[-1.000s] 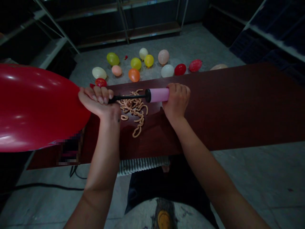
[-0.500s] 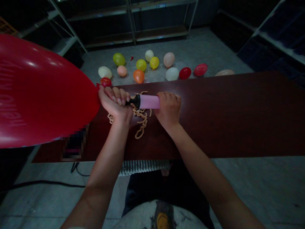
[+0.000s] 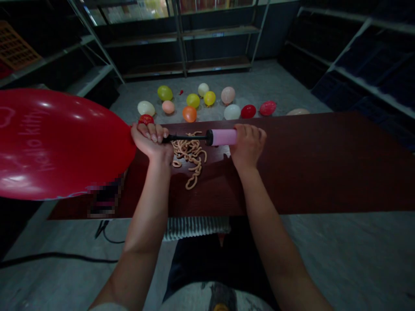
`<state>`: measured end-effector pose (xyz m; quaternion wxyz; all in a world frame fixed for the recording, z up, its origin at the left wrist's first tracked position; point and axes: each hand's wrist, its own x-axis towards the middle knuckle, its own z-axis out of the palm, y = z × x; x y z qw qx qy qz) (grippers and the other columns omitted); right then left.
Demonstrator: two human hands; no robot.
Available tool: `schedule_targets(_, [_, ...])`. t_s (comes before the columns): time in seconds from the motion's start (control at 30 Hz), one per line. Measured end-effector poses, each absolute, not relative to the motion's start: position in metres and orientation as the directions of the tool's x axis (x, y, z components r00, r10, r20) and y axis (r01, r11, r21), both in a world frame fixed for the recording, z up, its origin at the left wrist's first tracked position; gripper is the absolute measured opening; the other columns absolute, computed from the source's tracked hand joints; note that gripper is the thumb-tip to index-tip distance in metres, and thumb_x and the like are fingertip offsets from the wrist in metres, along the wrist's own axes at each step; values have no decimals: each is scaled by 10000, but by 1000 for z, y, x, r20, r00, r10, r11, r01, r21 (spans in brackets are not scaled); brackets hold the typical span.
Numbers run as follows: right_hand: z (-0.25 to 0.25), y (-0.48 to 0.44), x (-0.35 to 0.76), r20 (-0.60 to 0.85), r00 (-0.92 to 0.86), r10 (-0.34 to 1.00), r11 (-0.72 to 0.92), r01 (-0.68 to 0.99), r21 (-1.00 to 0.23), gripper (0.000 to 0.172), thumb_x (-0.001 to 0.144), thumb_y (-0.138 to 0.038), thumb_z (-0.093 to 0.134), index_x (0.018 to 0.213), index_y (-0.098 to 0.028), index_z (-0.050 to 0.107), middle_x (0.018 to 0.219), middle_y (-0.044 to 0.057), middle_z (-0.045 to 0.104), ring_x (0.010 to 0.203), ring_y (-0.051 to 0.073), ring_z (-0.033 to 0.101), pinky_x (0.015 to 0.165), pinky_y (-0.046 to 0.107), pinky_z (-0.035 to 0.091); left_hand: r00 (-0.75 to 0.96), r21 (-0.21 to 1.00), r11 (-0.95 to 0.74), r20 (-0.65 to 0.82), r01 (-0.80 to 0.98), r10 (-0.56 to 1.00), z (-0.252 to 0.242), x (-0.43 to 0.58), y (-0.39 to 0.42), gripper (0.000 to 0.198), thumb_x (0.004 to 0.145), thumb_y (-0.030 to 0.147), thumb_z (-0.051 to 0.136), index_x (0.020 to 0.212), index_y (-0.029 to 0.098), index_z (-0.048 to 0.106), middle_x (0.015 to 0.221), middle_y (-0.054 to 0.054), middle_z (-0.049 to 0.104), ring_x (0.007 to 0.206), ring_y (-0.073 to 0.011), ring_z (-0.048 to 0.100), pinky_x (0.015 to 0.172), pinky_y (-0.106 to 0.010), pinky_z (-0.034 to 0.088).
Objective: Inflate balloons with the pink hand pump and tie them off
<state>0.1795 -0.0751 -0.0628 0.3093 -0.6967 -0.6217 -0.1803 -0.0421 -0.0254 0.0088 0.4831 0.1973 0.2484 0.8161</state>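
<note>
A pink hand balloon pump point(image 3: 224, 137) lies level over the table, its black rod drawn out between my hands. My left hand point(image 3: 151, 140) is closed round the pump's black end and the neck of a large red balloon point(image 3: 71, 142). The balloon is inflated, bears "hello kitty" lettering and runs off the left edge. Wrapped round the pink barrel is my right hand point(image 3: 248, 144). Beneath the rod, a loose heap of tan, wavy, string-like pieces point(image 3: 191, 149) rests on the table; I cannot make out exactly what they are.
The dark brown table point(image 3: 308, 168) stretches to the right. Several balloons, among them an orange balloon point(image 3: 189, 114), lie on the floor behind it. Metal shelving point(image 3: 215, 32) stands at the back. A blurred-out dark item point(image 3: 106, 196) sits at left, and a black cable point(image 3: 58, 257) crosses the floor.
My right hand has moved right with the pink barrel, exposing more of the black rod. My left hand keeps its grip, shifting slightly left. The view has tilted up a little.
</note>
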Motion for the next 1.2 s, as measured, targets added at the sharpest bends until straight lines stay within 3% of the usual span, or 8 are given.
schedule_targets(0.2, [-68,-71,200,671,260,694,-104,959,-264,341,840,-100,489,1138,-187,631,1093,127,652,1115,292,528,1084,561,354,-431,619,-448,189,-645,882,3,-50,-24,571,1043,341,399,571,195,114,428,69,138,347,-81,137,433,-272,196])
schedule_targets(0.57, [-61,-76,173,611,245,752,-98,959,-264,333,824,-92,493,1117,-179,625,1065,142,622,1080,316,518,1032,578,371,-466,695,-417,132,-586,875,0,-45,-24,596,1069,422,338,550,184,168,424,60,153,349,-77,147,432,-257,225])
schedule_targets(0.8, [-56,-84,126,506,70,860,61,969,-237,282,843,-141,530,1111,-167,615,1086,142,648,1021,308,540,966,486,383,-467,721,-373,77,-585,881,5,-20,-38,617,1056,505,376,566,187,180,426,75,159,350,-71,141,422,-241,219])
schedule_targets(0.93, [-59,-83,119,473,12,881,111,966,-232,275,860,-168,540,1122,-150,620,1098,144,660,1018,303,549,936,444,373,-424,682,-360,80,-636,902,7,-14,-41,596,1091,421,274,544,201,185,411,57,173,344,-85,132,402,-269,192])
schedule_targets(1.1, [-64,-79,122,474,-116,873,223,959,-174,414,912,-287,562,1313,-184,574,1145,129,672,1034,289,559,920,415,352,-398,602,-376,104,-704,912,6,-7,-42,638,1100,374,257,490,197,192,366,44,167,311,-87,122,369,-279,137])
schedule_targets(1.2, [-67,-78,122,491,-168,855,270,952,-146,534,930,-436,569,1410,-205,531,1191,130,665,1040,281,567,909,398,356,-363,583,-345,92,-735,927,4,2,-44,648,1100,372,267,480,199,192,357,41,178,297,-90,159,360,-272,167])
